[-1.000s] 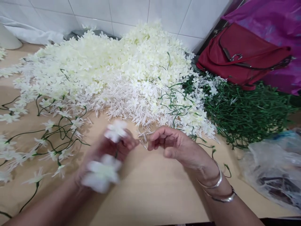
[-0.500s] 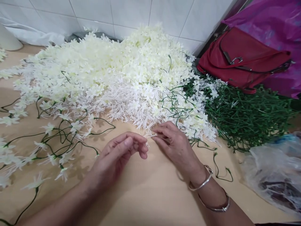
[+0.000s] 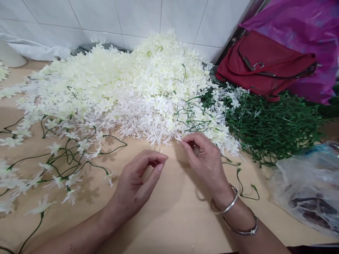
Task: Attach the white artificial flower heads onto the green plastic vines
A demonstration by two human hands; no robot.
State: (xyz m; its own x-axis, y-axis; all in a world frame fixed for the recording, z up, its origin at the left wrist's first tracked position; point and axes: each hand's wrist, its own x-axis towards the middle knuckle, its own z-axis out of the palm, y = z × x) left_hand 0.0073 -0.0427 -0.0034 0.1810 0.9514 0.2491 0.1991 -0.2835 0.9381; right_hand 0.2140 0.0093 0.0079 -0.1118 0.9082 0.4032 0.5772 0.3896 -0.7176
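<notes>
A big heap of cream artificial flowers (image 3: 127, 77) lies on the wooden table (image 3: 169, 218), fringed at its front by white spiky plastic stamens (image 3: 148, 127). My left hand (image 3: 137, 180) hovers over the table just in front of this fringe, thumb and forefinger pinched together; what they hold is too small to see. My right hand (image 3: 206, 158) rests at the heap's front right edge with its fingers curled in a pinch among the stamens and green stems. Two metal bangles (image 3: 233, 211) circle my right wrist.
Finished green stems with flowers (image 3: 66, 155) are spread out at the left. A pile of bare green stems (image 3: 272, 127) lies at the right, with a red handbag (image 3: 265, 63) and purple cloth (image 3: 299, 24) behind. A clear plastic bag (image 3: 307, 187) sits at the right edge. A tiled wall stands behind.
The flowered stem my left hand held a second ago now lies at the left. Both hands have moved towards the stamen fringe, the right one reaching into the heap's edge.
</notes>
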